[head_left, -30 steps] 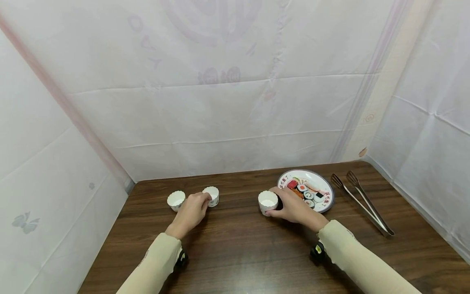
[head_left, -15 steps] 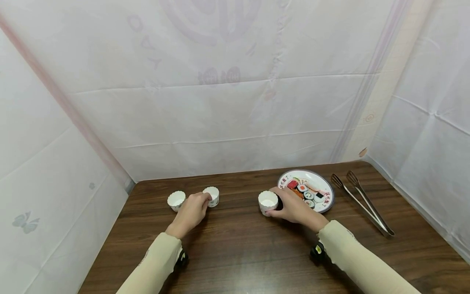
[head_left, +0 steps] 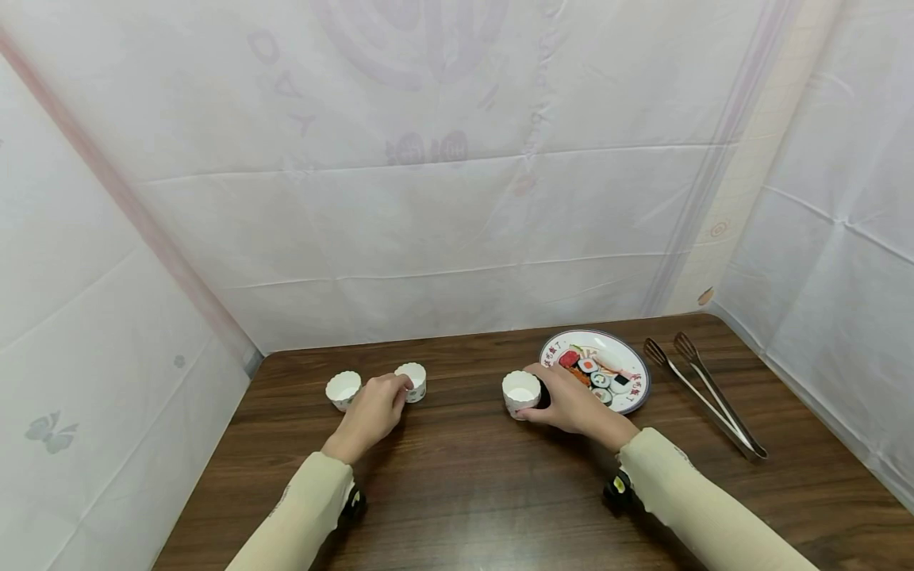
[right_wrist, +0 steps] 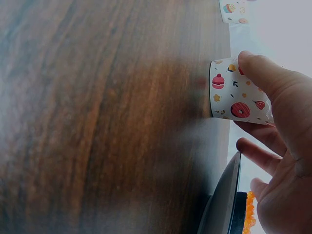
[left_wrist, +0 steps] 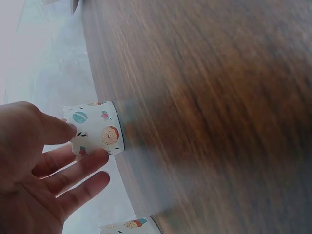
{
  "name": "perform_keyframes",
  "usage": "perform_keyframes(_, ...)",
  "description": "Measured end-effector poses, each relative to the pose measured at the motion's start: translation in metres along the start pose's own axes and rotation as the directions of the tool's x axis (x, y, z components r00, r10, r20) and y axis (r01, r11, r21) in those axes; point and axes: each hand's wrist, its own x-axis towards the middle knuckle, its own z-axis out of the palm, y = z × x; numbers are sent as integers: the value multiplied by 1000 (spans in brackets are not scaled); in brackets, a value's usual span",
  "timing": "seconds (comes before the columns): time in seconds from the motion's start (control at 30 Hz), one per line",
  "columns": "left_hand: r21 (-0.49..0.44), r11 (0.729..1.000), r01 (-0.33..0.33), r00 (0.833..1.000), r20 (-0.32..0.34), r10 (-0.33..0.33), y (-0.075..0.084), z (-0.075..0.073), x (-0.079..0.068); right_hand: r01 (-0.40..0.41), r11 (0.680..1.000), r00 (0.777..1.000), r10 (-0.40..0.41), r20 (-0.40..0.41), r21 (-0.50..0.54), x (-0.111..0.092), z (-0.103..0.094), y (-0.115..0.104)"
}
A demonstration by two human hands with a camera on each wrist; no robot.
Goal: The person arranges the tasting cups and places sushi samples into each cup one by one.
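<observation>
Right cup [head_left: 520,406], pastry print, upright on desk [head_left: 457,484], just left of plate [head_left: 621,347]; right hand [head_left: 571,400] grips it. Left hand [head_left: 371,412] pinches middle cup [head_left: 420,388]. Left cup [head_left: 343,388] beside it. Plate rim has Chinese characters [head_left: 638,387], too small to read. Backdrop cloth [head_left: 457,222]: faint letters [head_left: 283,81], "A" and "Y" legible.

Perhaps a booth [head_left: 835,262], sheet-hung walls [head_left: 428,230], wood-grain table [head_left: 464,484]
</observation>
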Motion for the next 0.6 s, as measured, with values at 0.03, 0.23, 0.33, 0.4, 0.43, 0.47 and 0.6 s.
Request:
perform_keyframes(0.03,4,1000,-3,1000,-8,3,0,0,0,-1,1000,1000,1,1,0,0,0,0)
perform_keyframes(0.23,33,999,-23,997,-75,25,1,-1,1,1,1000,1000,-1,2,0,0,0,-1)
perform_keyframes(0.33,34,999,-39,993,-106,43,4,-3,2,8,1000,1000,-8,0,-1,0,0,-1)
perform_keyframes(0.4,29,998,-56,990,-125,59,6,-4,3,8,1000,1000,-8,0,5,-1,0,-1)
perform_keyframes(0.43,26,997,-67,988,-136,70,8,-4,3,9,1000,1000,-9,1,8,-1,0,-1)
perform_keyframes(0.47,24,997,-76,986,-144,79,9,-4,4,11,1000,1000,-11,-1,9,-2,0,-1)
perform_keyframes(0.6,6,995,-95,984,-148,95,17,-4,5,14,1000,1000,-14,-2,16,-3,0,-2)
